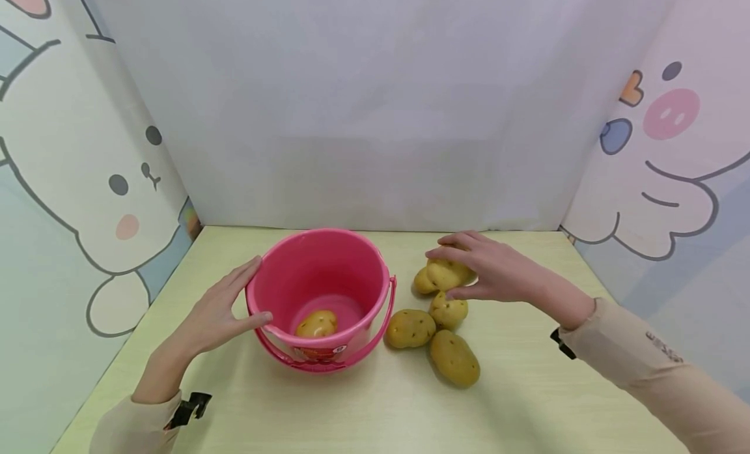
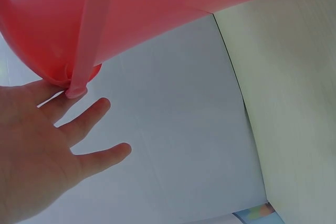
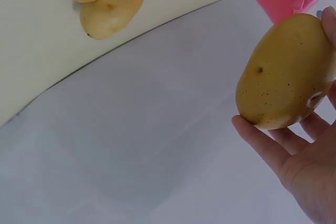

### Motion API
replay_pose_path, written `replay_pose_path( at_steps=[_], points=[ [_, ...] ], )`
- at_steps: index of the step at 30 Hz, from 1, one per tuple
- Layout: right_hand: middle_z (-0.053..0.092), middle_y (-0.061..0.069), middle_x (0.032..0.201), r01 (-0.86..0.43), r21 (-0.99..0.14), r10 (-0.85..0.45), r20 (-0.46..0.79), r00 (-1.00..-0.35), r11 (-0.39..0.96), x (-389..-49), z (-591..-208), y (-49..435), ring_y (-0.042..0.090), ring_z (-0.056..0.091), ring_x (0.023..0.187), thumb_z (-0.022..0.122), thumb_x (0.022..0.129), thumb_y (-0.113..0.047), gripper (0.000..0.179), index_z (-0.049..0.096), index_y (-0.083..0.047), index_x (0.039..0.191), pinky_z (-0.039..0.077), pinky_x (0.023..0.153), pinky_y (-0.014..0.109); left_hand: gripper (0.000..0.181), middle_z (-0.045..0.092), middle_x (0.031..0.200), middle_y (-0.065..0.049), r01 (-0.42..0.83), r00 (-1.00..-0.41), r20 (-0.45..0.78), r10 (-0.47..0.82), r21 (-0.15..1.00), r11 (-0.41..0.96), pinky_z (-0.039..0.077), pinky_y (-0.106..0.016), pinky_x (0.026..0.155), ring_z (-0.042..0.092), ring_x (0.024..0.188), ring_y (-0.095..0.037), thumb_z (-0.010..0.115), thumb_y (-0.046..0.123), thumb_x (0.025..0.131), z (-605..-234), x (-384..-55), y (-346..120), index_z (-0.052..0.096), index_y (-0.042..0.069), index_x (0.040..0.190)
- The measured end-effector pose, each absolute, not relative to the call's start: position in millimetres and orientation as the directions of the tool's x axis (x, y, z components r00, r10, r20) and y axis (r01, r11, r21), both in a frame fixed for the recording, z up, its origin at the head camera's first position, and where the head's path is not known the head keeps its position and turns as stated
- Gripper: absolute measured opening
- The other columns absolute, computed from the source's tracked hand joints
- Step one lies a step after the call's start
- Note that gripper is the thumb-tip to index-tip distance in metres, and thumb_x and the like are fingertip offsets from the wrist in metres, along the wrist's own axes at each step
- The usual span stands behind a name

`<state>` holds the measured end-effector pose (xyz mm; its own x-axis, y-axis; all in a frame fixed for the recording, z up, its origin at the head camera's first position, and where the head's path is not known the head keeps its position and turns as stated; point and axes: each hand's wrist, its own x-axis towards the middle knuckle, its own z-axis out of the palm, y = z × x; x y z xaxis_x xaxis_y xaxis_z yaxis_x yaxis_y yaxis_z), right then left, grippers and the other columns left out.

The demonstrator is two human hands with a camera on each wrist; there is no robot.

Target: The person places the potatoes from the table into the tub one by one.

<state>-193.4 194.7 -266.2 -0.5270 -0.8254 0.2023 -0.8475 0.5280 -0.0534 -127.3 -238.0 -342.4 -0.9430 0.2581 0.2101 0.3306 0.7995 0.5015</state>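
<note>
Potato (image 1: 317, 324) inside bucket (image 1: 323, 271), head view only

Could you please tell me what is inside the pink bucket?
One potato lies on the floor of the pink bucket. The near wall covers the potato's lower edge and the nearest strip of floor, so whatever might be there cannot be seen.

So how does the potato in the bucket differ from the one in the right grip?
The bucket potato lies inside the bucket; the held potato is outside it, in the right grip. The rim partly hides the bucket potato; fingers partly cover the held potato. Both are yellowish and rounded.
</note>
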Motion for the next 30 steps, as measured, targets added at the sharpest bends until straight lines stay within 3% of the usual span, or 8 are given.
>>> replay_pose_path(
  at_steps=[3, 12, 18, 30],
  points=[
    [0.05, 0.01, 0.124, -0.844, -0.053, -0.826, 0.181, -0.534, 0.534, -193, -261, 191, 0.027, 0.044, 0.113, 0.064, 0.078, -0.052, 0.062, 0.053, -0.016, 0.127, 0.047, 0.083, 0.045, 0.091, 0.029, 0.143, -0.017, 0.326, -0.945, 0.204, 0.257, 0.505, 0.799, 0.046, -0.059, 0.077, 0.03, 0.123, -0.039, 0.069, 0.044, 0.075, -342, -127, -238, 0.023, 0.009, 0.145],
    [0.049, 0.009, 0.123, -0.859, -0.027, -0.84, 0.193, -0.507, 0.512, -195, -249, 177, 0.026, 0.043, 0.113, 0.071, 0.076, -0.043, 0.059, 0.052, -0.018, 0.127, 0.049, 0.079, 0.042, 0.09, 0.03, 0.142, -0.018, 0.338, -0.94, 0.22, 0.261, 0.494, 0.801, 0.046, -0.059, 0.077, 0.031, 0.123, -0.04, 0.069, 0.042, 0.075, -342, -127, -238, 0.025, 0.005, 0.144],
    [0.05, 0.009, 0.122, -0.873, -0.019, -0.852, 0.208, -0.48, 0.487, -194, -241, 166, 0.026, 0.043, 0.113, 0.073, 0.074, -0.042, 0.06, 0.053, -0.018, 0.126, 0.047, 0.082, 0.042, 0.088, 0.03, 0.142, -0.019, 0.345, -0.936, 0.235, 0.261, 0.477, 0.809, 0.045, -0.06, 0.078, 0.03, 0.124, -0.041, 0.069, 0.04, 0.075, -343, -129, -238, 0.026, 0.004, 0.143],
    [0.048, 0.008, 0.126, -0.872, -0.021, -0.86, 0.152, -0.487, 0.49, -191, -228, 141, 0.025, 0.041, 0.116, 0.07, 0.076, -0.045, 0.062, 0.051, -0.02, 0.13, 0.046, 0.086, 0.041, 0.089, 0.03, 0.143, -0.018, 0.339, -0.939, 0.223, 0.262, 0.479, 0.809, 0.045, -0.058, 0.078, 0.03, 0.125, -0.04, 0.07, 0.04, 0.075, -341, -128, -237, 0.026, 0.004, 0.143]
  ],
)
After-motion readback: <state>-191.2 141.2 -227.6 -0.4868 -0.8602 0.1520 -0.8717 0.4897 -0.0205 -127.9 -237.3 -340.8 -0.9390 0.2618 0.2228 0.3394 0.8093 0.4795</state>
